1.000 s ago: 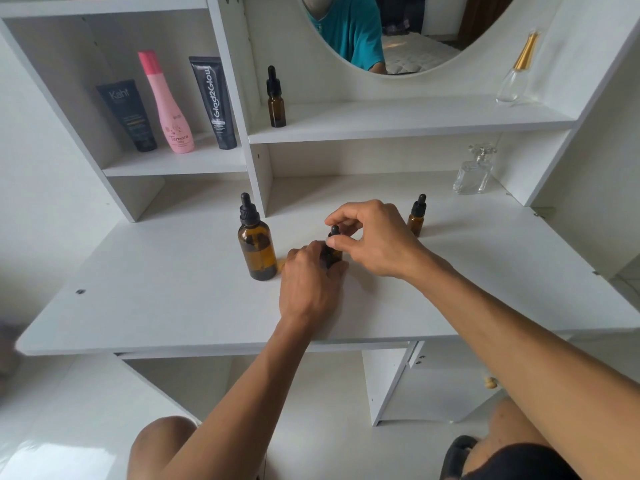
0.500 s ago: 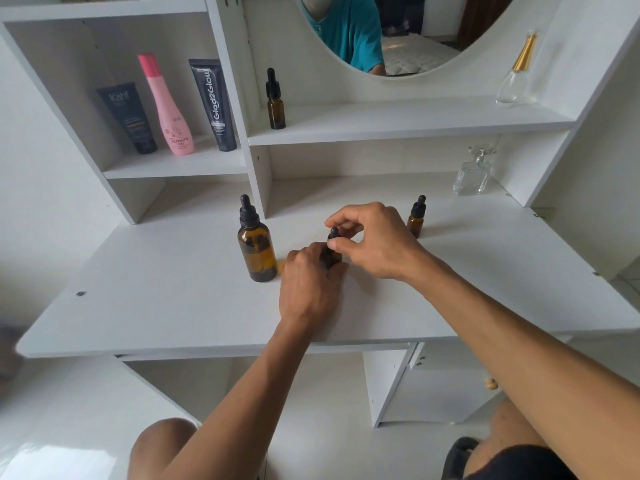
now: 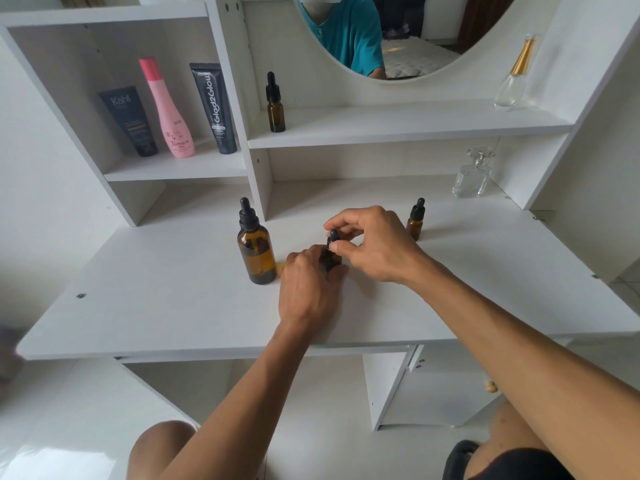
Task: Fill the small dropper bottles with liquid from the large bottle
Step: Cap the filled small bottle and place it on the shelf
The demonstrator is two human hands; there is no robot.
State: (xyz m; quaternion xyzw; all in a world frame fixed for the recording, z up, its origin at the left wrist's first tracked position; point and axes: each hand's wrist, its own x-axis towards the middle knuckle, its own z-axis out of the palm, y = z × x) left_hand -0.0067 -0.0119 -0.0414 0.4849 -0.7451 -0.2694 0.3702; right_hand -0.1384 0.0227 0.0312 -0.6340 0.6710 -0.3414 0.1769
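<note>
The large amber bottle [image 3: 256, 251] with a black dropper cap stands upright on the white desk [image 3: 173, 306], just left of my hands. A small amber dropper bottle [image 3: 333, 258] stands at the desk's middle, mostly hidden by my fingers. My left hand [image 3: 308, 282] grips its body. My right hand [image 3: 374, 247] pinches its black dropper cap [image 3: 333, 236] between thumb and fingers. A second small dropper bottle [image 3: 415, 220] stands capped to the right, apart from my hands. A third one [image 3: 275, 105] stands on the upper shelf.
Two dark tubes [image 3: 130, 121] [image 3: 214, 109] and a pink bottle [image 3: 169, 112] stand on the left shelf. A clear perfume bottle [image 3: 472, 174] sits at the desk's back right, another one [image 3: 514, 77] on the upper shelf. A round mirror [image 3: 415, 46] hangs above.
My hands have stayed on the small bottle; the right hand's fingers have shifted slightly on the cap. Nothing else has moved.
</note>
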